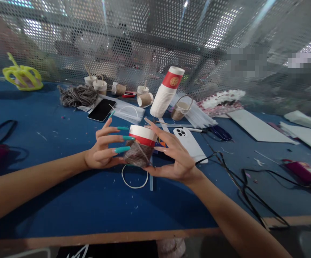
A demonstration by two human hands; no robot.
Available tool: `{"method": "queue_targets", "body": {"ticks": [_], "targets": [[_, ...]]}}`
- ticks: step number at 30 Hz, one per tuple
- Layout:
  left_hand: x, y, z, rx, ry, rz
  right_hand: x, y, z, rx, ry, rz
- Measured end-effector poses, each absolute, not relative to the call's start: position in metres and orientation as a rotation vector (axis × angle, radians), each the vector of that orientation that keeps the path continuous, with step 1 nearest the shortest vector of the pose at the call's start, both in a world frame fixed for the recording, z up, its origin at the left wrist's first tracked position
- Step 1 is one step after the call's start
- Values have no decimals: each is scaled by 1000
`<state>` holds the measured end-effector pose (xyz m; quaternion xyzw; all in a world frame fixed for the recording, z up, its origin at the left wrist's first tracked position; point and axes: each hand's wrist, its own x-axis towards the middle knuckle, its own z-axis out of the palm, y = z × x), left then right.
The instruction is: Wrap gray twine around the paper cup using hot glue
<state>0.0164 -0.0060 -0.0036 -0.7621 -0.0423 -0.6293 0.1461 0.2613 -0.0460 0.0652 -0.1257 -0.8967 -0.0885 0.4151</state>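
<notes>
At the blue table (80, 208), left hand (101, 150) and right hand (178, 157) (loosely spread) hold a cup (143, 132); yarn (137, 153) wraps it.

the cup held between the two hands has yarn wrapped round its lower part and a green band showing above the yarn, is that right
Not quite: the band is red, not green. The head view shows the cup held between the left hand and right hand, with yarn wrapped round its lower part and a red band showing above it.
</notes>
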Motion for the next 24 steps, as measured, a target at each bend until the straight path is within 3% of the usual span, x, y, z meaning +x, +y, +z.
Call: {"method": "queue_targets", "body": {"ticks": [5, 10, 17, 24], "targets": [[15, -7, -3, -2167, -166, -1761, 258, -45, 63, -336, -2172, -292], [18, -20, 1, -2415, -478, -1431, 250, -46, 57, -414, -2082, -342], [25, -35, 6, -2595, -660, -1208, 242, -46, 41, -546, -2065, -191], [23, -35, 3, -2598, -735, -1278, 239, -46, 36, -550, -2066, -214]]}}
